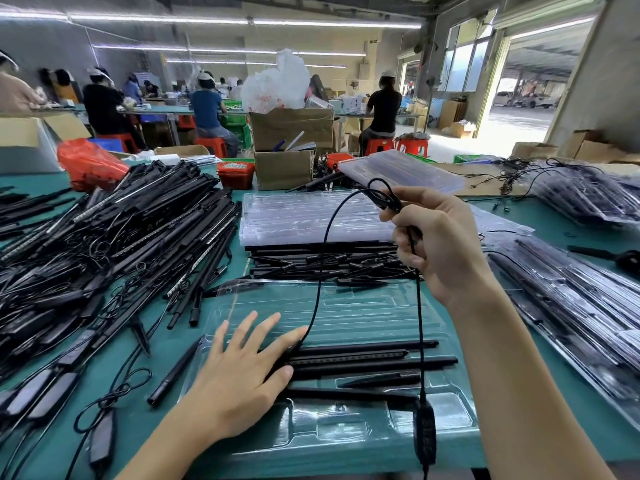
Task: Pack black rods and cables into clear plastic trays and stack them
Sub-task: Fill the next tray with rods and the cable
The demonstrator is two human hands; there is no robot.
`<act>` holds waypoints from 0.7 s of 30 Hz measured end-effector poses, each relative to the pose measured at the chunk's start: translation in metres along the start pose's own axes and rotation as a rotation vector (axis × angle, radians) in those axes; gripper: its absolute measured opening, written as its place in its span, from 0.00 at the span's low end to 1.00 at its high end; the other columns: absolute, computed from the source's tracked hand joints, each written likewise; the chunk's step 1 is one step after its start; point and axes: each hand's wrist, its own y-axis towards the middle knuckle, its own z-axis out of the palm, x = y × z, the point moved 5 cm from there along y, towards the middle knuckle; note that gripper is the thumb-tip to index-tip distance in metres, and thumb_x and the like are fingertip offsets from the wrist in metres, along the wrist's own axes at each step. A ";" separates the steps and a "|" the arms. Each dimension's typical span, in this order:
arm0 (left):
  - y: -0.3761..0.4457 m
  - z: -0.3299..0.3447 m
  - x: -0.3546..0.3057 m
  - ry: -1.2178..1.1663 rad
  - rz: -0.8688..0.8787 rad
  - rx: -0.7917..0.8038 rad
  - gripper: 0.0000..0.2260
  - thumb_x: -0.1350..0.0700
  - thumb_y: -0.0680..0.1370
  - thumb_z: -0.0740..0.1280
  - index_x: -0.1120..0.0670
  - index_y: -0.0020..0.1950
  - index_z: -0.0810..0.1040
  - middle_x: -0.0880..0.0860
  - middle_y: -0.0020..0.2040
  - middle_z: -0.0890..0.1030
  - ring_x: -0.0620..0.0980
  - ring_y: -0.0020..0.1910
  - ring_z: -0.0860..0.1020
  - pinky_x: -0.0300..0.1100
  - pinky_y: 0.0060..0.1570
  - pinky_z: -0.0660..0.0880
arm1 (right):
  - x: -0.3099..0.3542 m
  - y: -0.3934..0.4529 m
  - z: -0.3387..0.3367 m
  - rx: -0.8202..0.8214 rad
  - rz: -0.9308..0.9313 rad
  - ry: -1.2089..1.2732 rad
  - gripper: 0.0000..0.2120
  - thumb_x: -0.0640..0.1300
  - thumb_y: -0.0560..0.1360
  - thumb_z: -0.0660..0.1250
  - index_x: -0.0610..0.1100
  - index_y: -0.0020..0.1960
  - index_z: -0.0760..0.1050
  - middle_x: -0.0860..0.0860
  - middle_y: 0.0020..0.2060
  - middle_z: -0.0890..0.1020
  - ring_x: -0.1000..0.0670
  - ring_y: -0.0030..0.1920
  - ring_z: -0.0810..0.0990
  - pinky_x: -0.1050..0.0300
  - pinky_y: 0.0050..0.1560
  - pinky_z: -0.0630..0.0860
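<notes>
A clear plastic tray (363, 306) lies on the green table in front of me, with several black rods (374, 358) in its near slots. My left hand (242, 372) rests flat, fingers spread, on the tray's left part and on the rods' left ends. My right hand (440, 244) is raised above the tray and grips a black cable (320, 271). The cable loops from my fist down to the rods' left ends, and a black controller (424, 434) hangs from it at the tray's near edge.
A big heap of loose black rods and cables (110, 244) fills the left side. Behind the tray lie more rods (329, 261) and a stack of empty clear trays (304, 216). Filled trays (571, 306) lie stacked at right. Cardboard boxes (287, 150) stand beyond; people work at far tables.
</notes>
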 end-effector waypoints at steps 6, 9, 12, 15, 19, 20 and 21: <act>-0.008 -0.001 0.000 -0.032 0.007 0.030 0.23 0.37 0.83 0.46 0.18 0.65 0.32 0.35 0.80 0.39 0.41 0.77 0.32 0.51 0.75 0.28 | 0.005 0.000 -0.003 0.045 -0.005 0.012 0.14 0.26 0.73 0.61 0.37 0.53 0.80 0.44 0.36 0.81 0.53 0.25 0.68 0.63 0.20 0.57; -0.014 0.000 0.001 -0.035 0.014 0.037 0.24 0.37 0.82 0.46 0.21 0.70 0.34 0.34 0.79 0.41 0.40 0.78 0.33 0.51 0.75 0.29 | 0.005 0.001 -0.005 0.041 -0.015 -0.004 0.15 0.26 0.73 0.61 0.38 0.53 0.80 0.44 0.36 0.81 0.52 0.25 0.68 0.63 0.20 0.56; -0.017 0.000 0.000 -0.039 0.022 0.033 0.25 0.37 0.82 0.47 0.23 0.72 0.36 0.34 0.79 0.41 0.40 0.78 0.34 0.49 0.75 0.30 | 0.004 0.002 -0.007 0.035 -0.021 -0.008 0.15 0.27 0.73 0.61 0.37 0.53 0.80 0.44 0.36 0.81 0.52 0.25 0.68 0.63 0.21 0.56; -0.018 -0.002 -0.002 -0.048 0.018 0.030 0.25 0.37 0.82 0.48 0.24 0.74 0.37 0.34 0.79 0.42 0.40 0.78 0.35 0.48 0.75 0.29 | 0.002 0.001 -0.005 0.037 -0.022 0.007 0.14 0.27 0.73 0.61 0.38 0.52 0.81 0.44 0.36 0.81 0.52 0.25 0.68 0.62 0.21 0.56; -0.017 -0.005 -0.006 -0.102 0.022 0.092 0.26 0.38 0.82 0.52 0.24 0.74 0.41 0.32 0.78 0.40 0.39 0.77 0.31 0.50 0.74 0.28 | 0.002 0.002 -0.003 0.041 -0.016 0.004 0.14 0.27 0.73 0.61 0.37 0.53 0.80 0.44 0.36 0.81 0.52 0.25 0.68 0.62 0.20 0.56; -0.017 -0.008 -0.005 -0.156 0.036 0.138 0.27 0.39 0.81 0.54 0.23 0.74 0.43 0.30 0.77 0.40 0.36 0.75 0.30 0.49 0.74 0.27 | 0.002 0.002 -0.003 0.046 -0.016 0.002 0.14 0.27 0.73 0.61 0.37 0.54 0.80 0.44 0.36 0.81 0.52 0.25 0.68 0.62 0.20 0.56; -0.016 -0.012 -0.003 -0.221 0.053 0.187 0.29 0.41 0.78 0.57 0.22 0.73 0.46 0.27 0.75 0.40 0.33 0.74 0.30 0.47 0.74 0.28 | 0.002 0.002 -0.002 0.051 -0.014 0.003 0.14 0.26 0.73 0.61 0.36 0.54 0.79 0.44 0.36 0.81 0.52 0.25 0.67 0.62 0.20 0.56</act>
